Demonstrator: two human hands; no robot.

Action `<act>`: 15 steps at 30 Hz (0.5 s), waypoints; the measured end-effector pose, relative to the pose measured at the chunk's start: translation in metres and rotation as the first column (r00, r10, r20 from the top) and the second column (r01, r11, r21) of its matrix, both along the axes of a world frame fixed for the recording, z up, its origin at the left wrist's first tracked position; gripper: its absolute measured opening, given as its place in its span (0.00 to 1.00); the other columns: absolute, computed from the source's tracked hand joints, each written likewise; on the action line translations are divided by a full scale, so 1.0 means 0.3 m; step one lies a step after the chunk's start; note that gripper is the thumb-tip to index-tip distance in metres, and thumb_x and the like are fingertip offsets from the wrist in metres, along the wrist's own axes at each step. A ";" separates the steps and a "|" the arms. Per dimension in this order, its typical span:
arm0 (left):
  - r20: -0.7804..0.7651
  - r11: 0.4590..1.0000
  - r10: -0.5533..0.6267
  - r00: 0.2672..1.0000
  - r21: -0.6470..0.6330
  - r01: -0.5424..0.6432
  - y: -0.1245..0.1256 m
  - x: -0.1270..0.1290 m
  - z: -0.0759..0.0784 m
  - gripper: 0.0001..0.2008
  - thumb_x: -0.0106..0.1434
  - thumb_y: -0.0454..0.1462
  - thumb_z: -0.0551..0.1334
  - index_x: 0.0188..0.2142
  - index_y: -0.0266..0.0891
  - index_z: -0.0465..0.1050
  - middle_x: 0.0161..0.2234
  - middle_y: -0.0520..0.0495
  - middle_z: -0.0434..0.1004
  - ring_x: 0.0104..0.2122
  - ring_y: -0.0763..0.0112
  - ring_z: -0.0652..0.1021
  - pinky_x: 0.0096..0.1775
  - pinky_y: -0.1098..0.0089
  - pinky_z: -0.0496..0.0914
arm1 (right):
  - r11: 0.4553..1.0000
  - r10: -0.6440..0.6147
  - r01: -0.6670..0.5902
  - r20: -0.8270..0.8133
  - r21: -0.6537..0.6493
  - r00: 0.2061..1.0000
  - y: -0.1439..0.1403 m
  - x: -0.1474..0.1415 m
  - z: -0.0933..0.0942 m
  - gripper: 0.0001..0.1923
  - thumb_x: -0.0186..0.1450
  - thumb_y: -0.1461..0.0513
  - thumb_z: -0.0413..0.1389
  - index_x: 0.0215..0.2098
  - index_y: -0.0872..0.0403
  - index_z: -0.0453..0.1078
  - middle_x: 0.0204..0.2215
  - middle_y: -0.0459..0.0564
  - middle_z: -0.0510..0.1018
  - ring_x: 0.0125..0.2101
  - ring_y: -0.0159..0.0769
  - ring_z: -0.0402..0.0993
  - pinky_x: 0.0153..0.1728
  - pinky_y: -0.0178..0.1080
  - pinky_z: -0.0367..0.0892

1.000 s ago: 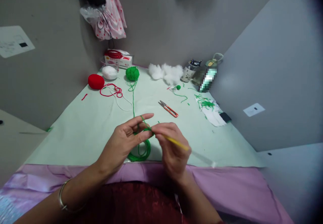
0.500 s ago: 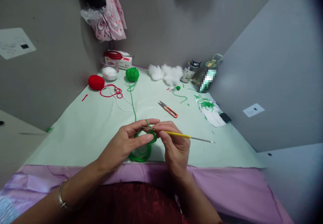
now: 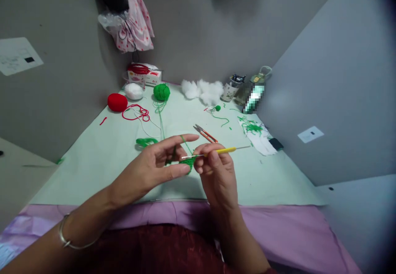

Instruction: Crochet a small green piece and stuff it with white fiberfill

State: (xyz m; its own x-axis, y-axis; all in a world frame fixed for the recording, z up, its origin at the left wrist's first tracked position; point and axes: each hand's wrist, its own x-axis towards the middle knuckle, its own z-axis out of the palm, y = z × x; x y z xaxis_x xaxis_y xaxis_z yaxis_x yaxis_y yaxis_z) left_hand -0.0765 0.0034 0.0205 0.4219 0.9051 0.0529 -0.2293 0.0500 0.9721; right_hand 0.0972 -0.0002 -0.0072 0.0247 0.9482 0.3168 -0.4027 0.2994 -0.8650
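My left hand (image 3: 154,165) pinches a small green crochet piece (image 3: 187,165) between thumb and fingers, with green yarn looped over its raised index finger. That yarn (image 3: 161,119) runs back across the table to a green yarn ball (image 3: 161,92). My right hand (image 3: 215,169) grips a yellow-handled crochet hook (image 3: 216,152); its metal tip points left into the crochet piece. Part of the green piece (image 3: 146,141) shows behind my left hand. Both hands hover over the pale green table cover (image 3: 102,158).
Red-handled snips (image 3: 206,134) lie just beyond my hands. A red yarn ball (image 3: 117,102), a white ball (image 3: 134,91), loose red thread (image 3: 136,112), white stuffing (image 3: 202,89), a box (image 3: 144,74), jars (image 3: 230,88) and green scraps on white paper (image 3: 255,129) stand further back. Grey walls enclose the table.
Both hands have lifted away from me and off the table. The hook has swung from pointing down-right to lying almost level, tip in the piece. The green coil rose with my left hand.
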 end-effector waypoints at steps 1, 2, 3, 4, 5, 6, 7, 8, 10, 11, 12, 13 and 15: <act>0.067 0.997 -0.005 0.998 -0.072 0.010 -0.005 0.006 -0.032 0.25 0.62 0.38 0.72 0.59 0.51 0.79 0.38 0.49 0.75 0.40 0.63 0.76 0.47 0.64 0.70 | 1.000 0.010 -0.010 -0.004 -0.012 1.000 0.001 -0.001 -0.012 0.11 0.67 0.52 0.64 0.35 0.50 0.75 0.29 0.46 0.79 0.22 0.29 0.68 0.23 0.34 0.68; 0.109 0.993 0.009 0.994 -0.119 0.004 -0.008 0.011 -0.058 0.24 0.63 0.38 0.72 0.59 0.51 0.80 0.37 0.49 0.74 0.39 0.65 0.76 0.47 0.65 0.70 | 1.000 0.018 -0.019 -0.012 -0.023 1.000 0.001 -0.001 -0.023 0.11 0.68 0.52 0.63 0.35 0.51 0.76 0.29 0.46 0.79 0.23 0.29 0.68 0.23 0.34 0.68; 0.127 0.988 0.031 0.991 -0.154 -0.011 -0.012 0.015 -0.078 0.23 0.62 0.38 0.73 0.57 0.50 0.81 0.37 0.50 0.73 0.39 0.66 0.75 0.46 0.67 0.70 | 0.999 0.024 -0.025 -0.022 -0.030 0.999 0.002 0.000 -0.033 0.10 0.68 0.53 0.63 0.35 0.51 0.76 0.29 0.46 0.79 0.23 0.29 0.69 0.24 0.33 0.68; 0.133 0.984 0.056 0.989 -0.174 -0.033 -0.014 0.016 -0.090 0.22 0.61 0.38 0.73 0.56 0.49 0.82 0.37 0.50 0.72 0.39 0.67 0.74 0.46 0.67 0.69 | 0.999 0.027 -0.029 -0.035 -0.033 0.999 0.001 0.001 -0.041 0.10 0.69 0.53 0.62 0.36 0.51 0.76 0.29 0.46 0.80 0.23 0.29 0.69 0.24 0.33 0.69; 0.127 0.982 0.077 0.989 -0.183 -0.053 -0.017 0.017 -0.095 0.21 0.61 0.37 0.74 0.55 0.49 0.83 0.37 0.50 0.72 0.39 0.68 0.74 0.46 0.68 0.68 | 0.999 0.026 -0.027 -0.044 -0.033 0.999 0.001 0.003 -0.046 0.10 0.69 0.54 0.62 0.35 0.52 0.76 0.29 0.46 0.80 0.23 0.29 0.70 0.24 0.33 0.69; 0.114 0.981 0.089 0.989 -0.184 -0.067 -0.018 0.016 -0.095 0.21 0.60 0.37 0.74 0.54 0.49 0.83 0.38 0.50 0.72 0.39 0.68 0.73 0.46 0.69 0.68 | 0.999 0.022 -0.024 -0.047 -0.031 0.999 0.000 0.005 -0.050 0.10 0.70 0.54 0.61 0.35 0.52 0.76 0.29 0.47 0.81 0.23 0.29 0.71 0.25 0.33 0.69; 0.102 0.981 0.093 0.990 -0.180 -0.074 -0.020 0.014 -0.093 0.21 0.60 0.37 0.74 0.54 0.50 0.83 0.39 0.50 0.72 0.40 0.68 0.73 0.46 0.69 0.67 | 0.999 0.016 -0.017 -0.041 -0.028 0.999 -0.002 0.007 -0.052 0.10 0.70 0.54 0.61 0.35 0.52 0.76 0.29 0.47 0.81 0.23 0.29 0.72 0.25 0.33 0.70; 0.091 0.982 0.089 0.992 -0.173 -0.072 -0.021 0.012 -0.089 0.21 0.61 0.38 0.74 0.54 0.51 0.83 0.39 0.50 0.72 0.40 0.68 0.73 0.46 0.69 0.67 | 1.000 0.009 -0.009 -0.026 -0.024 1.000 -0.004 0.009 -0.052 0.11 0.71 0.54 0.60 0.36 0.52 0.76 0.29 0.47 0.82 0.23 0.29 0.72 0.25 0.34 0.70; 0.076 0.985 0.080 0.994 -0.157 -0.067 -0.024 0.008 -0.083 0.20 0.62 0.38 0.73 0.54 0.52 0.83 0.39 0.50 0.72 0.40 0.69 0.73 0.46 0.69 0.67 | 1.000 -0.007 0.007 0.013 -0.001 1.000 -0.009 0.014 -0.051 0.12 0.72 0.54 0.58 0.36 0.53 0.75 0.30 0.48 0.83 0.23 0.30 0.74 0.25 0.35 0.72; 0.074 0.987 0.083 0.994 -0.145 -0.071 -0.025 0.007 -0.082 0.20 0.62 0.38 0.73 0.54 0.53 0.83 0.38 0.51 0.72 0.40 0.69 0.72 0.47 0.69 0.67 | 1.000 -0.012 0.011 0.034 0.018 0.999 -0.014 0.017 -0.049 0.12 0.73 0.54 0.57 0.37 0.52 0.75 0.31 0.48 0.83 0.23 0.31 0.75 0.26 0.36 0.73; 0.072 0.988 0.087 0.994 -0.133 -0.077 -0.026 0.006 -0.082 0.20 0.63 0.38 0.72 0.54 0.53 0.83 0.38 0.51 0.73 0.41 0.69 0.72 0.47 0.70 0.66 | 0.999 -0.017 0.015 0.055 0.041 0.998 -0.019 0.020 -0.048 0.12 0.74 0.55 0.56 0.37 0.52 0.75 0.32 0.49 0.84 0.24 0.31 0.77 0.27 0.36 0.74; 0.068 0.989 0.095 0.993 -0.119 -0.086 -0.027 0.006 -0.083 0.19 0.63 0.37 0.72 0.54 0.53 0.83 0.38 0.51 0.73 0.41 0.69 0.72 0.47 0.70 0.66 | 0.997 -0.030 0.024 0.082 0.068 0.996 -0.026 0.022 -0.046 0.11 0.75 0.56 0.54 0.39 0.52 0.75 0.33 0.48 0.84 0.26 0.31 0.78 0.28 0.36 0.75; 0.049 0.989 0.119 0.992 -0.089 -0.114 -0.030 0.007 -0.086 0.19 0.63 0.37 0.72 0.54 0.53 0.83 0.38 0.51 0.73 0.42 0.69 0.73 0.47 0.71 0.66 | 0.987 -0.095 0.068 0.187 0.142 0.978 -0.041 0.028 -0.043 0.11 0.77 0.60 0.52 0.41 0.51 0.76 0.36 0.48 0.84 0.28 0.31 0.79 0.30 0.37 0.76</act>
State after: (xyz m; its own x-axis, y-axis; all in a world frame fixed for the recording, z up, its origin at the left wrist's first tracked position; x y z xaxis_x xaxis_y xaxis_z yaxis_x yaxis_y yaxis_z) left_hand -0.0744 -0.0056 -0.0052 0.3120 0.9501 -0.0071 -0.2906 0.1025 0.9513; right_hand 0.1055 -0.0126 -0.0202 0.0264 0.8939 0.4476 -0.2023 0.4432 -0.8733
